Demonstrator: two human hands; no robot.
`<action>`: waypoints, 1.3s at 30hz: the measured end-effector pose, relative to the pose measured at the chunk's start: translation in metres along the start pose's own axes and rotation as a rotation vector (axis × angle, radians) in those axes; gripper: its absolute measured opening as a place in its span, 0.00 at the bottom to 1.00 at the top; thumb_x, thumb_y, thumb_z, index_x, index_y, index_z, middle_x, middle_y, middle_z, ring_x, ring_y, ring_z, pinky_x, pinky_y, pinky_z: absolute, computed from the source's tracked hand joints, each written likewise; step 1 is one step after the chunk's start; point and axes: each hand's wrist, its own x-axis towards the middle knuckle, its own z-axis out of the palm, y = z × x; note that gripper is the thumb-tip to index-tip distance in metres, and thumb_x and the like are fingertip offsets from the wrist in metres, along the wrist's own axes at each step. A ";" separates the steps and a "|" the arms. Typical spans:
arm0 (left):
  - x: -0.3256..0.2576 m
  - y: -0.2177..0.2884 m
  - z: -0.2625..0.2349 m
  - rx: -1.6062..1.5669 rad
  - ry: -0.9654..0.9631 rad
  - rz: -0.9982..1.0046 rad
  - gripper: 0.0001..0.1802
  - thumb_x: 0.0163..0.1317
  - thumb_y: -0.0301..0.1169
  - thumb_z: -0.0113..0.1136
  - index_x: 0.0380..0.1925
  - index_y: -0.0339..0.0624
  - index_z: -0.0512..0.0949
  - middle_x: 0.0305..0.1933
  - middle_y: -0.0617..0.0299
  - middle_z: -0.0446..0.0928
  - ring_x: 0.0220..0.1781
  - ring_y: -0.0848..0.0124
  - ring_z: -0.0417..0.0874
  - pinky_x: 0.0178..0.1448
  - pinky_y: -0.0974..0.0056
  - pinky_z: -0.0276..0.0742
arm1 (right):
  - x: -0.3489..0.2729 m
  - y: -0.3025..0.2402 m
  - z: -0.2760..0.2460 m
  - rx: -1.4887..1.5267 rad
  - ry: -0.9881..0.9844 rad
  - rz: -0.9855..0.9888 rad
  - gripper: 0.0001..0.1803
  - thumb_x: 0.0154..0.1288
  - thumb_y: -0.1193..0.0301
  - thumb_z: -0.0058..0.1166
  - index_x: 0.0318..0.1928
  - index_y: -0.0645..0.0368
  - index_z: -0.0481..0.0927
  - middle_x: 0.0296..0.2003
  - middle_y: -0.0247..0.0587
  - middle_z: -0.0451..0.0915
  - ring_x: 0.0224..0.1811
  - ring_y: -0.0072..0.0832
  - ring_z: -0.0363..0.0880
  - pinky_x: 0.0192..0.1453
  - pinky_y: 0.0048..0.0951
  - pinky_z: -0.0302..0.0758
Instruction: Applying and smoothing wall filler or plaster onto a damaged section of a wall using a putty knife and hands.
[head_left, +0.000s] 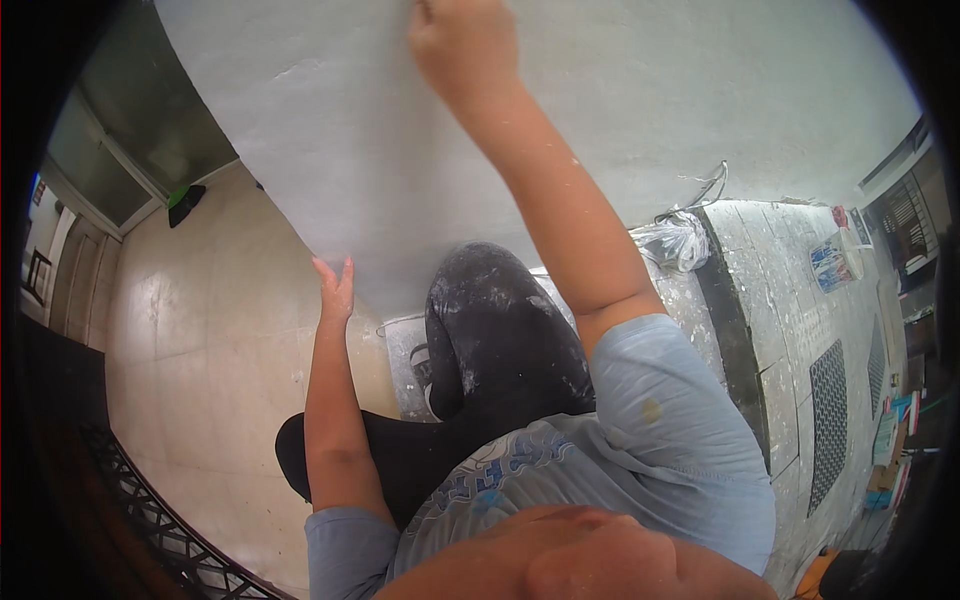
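Observation:
A pale grey-white wall (340, 130) with a smooth, slightly marked surface rises in front of me. My right hand (465, 45) is up against it near the top of the view, fingers curled closed. Whatever they grip, if anything, is hidden by the hand and the picture's upper edge. Lower down, my left hand (338, 290) rests at the wall's left corner edge, its fingers stretched and spread, with nothing in it. White dust or specks show on my arms and on the dark trousers (490, 300) at my bent knee.
A crumpled clear plastic bag (680, 242) lies at the wall's foot, right of my knee, by a thin wire (715, 180). Further right are a bucket (833, 262) and a dark floor grate (828, 425). A green-black broom head (184, 205) stands far left on tiles.

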 end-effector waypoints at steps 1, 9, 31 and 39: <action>0.000 0.001 -0.001 0.019 -0.061 -0.012 0.50 0.74 0.47 0.53 0.74 0.21 0.36 0.80 0.34 0.42 0.83 0.52 0.45 0.82 0.58 0.41 | 0.000 -0.009 0.007 0.020 -0.020 -0.010 0.11 0.66 0.75 0.50 0.44 0.69 0.81 0.31 0.58 0.82 0.33 0.51 0.84 0.38 0.47 0.81; 0.006 -0.011 -0.006 -0.092 -0.042 0.089 0.45 0.76 0.44 0.50 0.75 0.24 0.39 0.80 0.36 0.46 0.82 0.52 0.48 0.82 0.58 0.43 | 0.005 0.000 -0.034 0.039 0.211 -0.177 0.10 0.68 0.78 0.52 0.45 0.72 0.81 0.29 0.60 0.80 0.28 0.49 0.81 0.32 0.42 0.75; -0.008 -0.025 -0.007 -0.186 -0.137 0.104 0.41 0.71 0.35 0.57 0.75 0.36 0.47 0.75 0.44 0.60 0.76 0.55 0.61 0.78 0.56 0.55 | 0.025 -0.059 0.020 0.113 0.008 -0.075 0.10 0.68 0.76 0.49 0.37 0.73 0.79 0.32 0.64 0.80 0.37 0.55 0.82 0.41 0.50 0.76; -0.007 -0.029 -0.005 -0.208 -0.109 0.118 0.43 0.69 0.35 0.60 0.75 0.33 0.47 0.75 0.43 0.58 0.77 0.55 0.60 0.79 0.56 0.52 | 0.027 -0.014 -0.050 0.043 0.051 -0.056 0.13 0.72 0.74 0.48 0.45 0.74 0.80 0.33 0.65 0.81 0.30 0.57 0.81 0.32 0.46 0.75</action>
